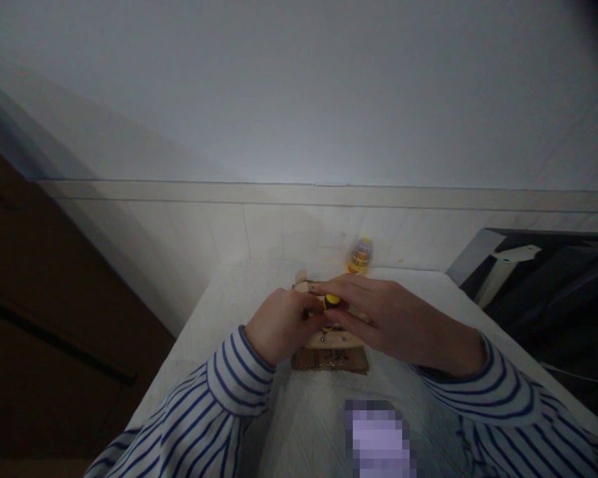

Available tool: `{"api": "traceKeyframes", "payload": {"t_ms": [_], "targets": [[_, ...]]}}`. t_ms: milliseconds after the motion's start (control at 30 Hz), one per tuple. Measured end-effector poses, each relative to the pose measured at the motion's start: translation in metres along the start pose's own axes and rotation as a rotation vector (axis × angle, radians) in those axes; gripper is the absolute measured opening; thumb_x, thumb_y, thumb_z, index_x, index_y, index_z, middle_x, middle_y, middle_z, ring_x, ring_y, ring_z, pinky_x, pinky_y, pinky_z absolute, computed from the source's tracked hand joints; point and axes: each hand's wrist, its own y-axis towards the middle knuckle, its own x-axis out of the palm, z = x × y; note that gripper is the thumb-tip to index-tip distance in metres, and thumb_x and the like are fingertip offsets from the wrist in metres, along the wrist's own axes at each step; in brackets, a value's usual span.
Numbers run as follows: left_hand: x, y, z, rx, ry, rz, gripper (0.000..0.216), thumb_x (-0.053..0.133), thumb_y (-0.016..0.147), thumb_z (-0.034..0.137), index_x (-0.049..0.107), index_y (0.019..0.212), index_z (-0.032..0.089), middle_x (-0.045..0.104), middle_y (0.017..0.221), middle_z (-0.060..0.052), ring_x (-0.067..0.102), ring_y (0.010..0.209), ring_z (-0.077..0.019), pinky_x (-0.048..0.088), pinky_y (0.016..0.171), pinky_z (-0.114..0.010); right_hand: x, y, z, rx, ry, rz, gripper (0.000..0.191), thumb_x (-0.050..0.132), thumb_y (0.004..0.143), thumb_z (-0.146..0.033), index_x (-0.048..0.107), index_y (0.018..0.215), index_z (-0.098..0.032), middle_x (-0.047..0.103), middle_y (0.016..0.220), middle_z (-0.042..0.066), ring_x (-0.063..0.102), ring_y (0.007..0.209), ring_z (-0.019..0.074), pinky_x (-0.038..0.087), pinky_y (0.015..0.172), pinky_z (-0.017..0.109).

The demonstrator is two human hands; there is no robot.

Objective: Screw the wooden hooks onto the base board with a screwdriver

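Observation:
Both my hands meet over a small light wooden piece (329, 340) on a white table (229, 312). My left hand (279, 325) is curled into a loose fist beside it, fingers closed against the wood. My right hand (389, 318) reaches in from the right with its fingers pinched around a small tool with a yellow and black top (333, 301). Under the wood lies a brown packet (331, 360) with small dark parts. I wear blue-striped white sleeves.
A small yellow and clear container (359, 255) stands at the table's far edge by the white panelled wall. A dark surface with a white bracket (515, 255) lies to the right. A dark wooden door fills the left. A blurred purple patch sits near the bottom.

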Motion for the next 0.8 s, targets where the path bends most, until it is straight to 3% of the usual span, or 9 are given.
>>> {"api": "traceKeyframes", "payload": {"t_ms": [200,467,800], "targets": [[-0.0012,-0.0003,0.0007,0.005,-0.016,0.005,0.022,0.052,0.079,0.033,0.068,0.076,0.017,0.064,0.063,0.000,0.053,0.056,-0.0111,0.037,0.053,-0.019,-0.0005,-0.0008,-0.0010,-0.029,0.022,-0.004,0.023,0.038,0.087,-0.019,0.049,0.107,-0.019,0.056,0.105,0.005,0.052,0.095,0.0167,0.042,0.083,0.033],[-0.0005,0.0000,-0.0009,0.059,-0.041,-0.007,0.019,0.051,0.081,0.026,0.067,0.088,0.020,0.067,0.073,-0.001,0.057,0.065,-0.0130,0.040,0.058,-0.020,0.0007,-0.0004,0.0018,-0.017,-0.012,0.006,0.022,0.037,0.088,-0.023,0.051,0.104,-0.017,0.057,0.096,0.005,0.053,0.089,0.0167,0.043,0.078,0.033],[0.0003,-0.0002,0.0009,0.095,-0.080,-0.018,0.019,0.049,0.082,0.023,0.065,0.087,0.016,0.067,0.078,-0.002,0.058,0.069,-0.0131,0.040,0.059,-0.020,0.0017,-0.0004,0.0023,-0.004,-0.028,0.034,0.021,0.039,0.088,-0.028,0.052,0.101,-0.018,0.056,0.093,0.005,0.053,0.084,0.0166,0.044,0.075,0.032]]}}
